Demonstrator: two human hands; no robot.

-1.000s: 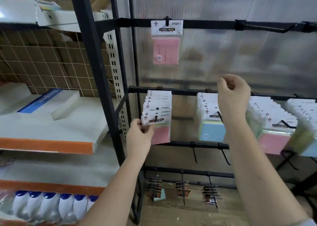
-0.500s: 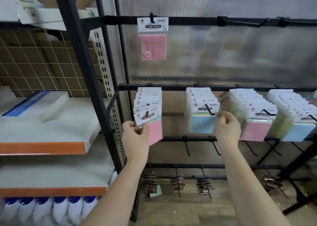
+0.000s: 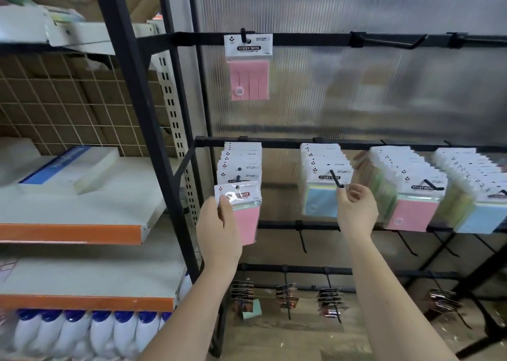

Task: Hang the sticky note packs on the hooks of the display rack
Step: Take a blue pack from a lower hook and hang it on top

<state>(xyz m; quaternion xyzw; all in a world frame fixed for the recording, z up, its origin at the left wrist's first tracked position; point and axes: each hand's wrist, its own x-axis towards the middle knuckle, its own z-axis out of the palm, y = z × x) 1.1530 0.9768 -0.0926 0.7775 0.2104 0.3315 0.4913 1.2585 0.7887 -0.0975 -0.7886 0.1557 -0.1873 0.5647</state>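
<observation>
My left hand (image 3: 218, 230) grips a pink sticky note pack (image 3: 245, 218) by its left edge, at the front end of the leftmost middle-row hook (image 3: 238, 178), which carries several packs. The right hand (image 3: 356, 211) is curled just below the tip of the second hook (image 3: 336, 178), thumb near it, in front of a blue-faced pack stack (image 3: 321, 196). One pink pack (image 3: 248, 67) hangs alone on the top bar (image 3: 301, 38). More stacks (image 3: 411, 196) hang to the right.
An empty hook (image 3: 389, 41) sticks out from the top bar at the right. Lower bars hold bare hooks and small dark packets (image 3: 285, 296). At left stands a shelf unit (image 3: 82, 231) with boxes, and white bottles (image 3: 82, 330) below. A black upright post (image 3: 137, 130) separates them.
The right hand dropped from above the second stack to just below its hook tip. My left hand pulled the front pink pack down and forward, off the stack.
</observation>
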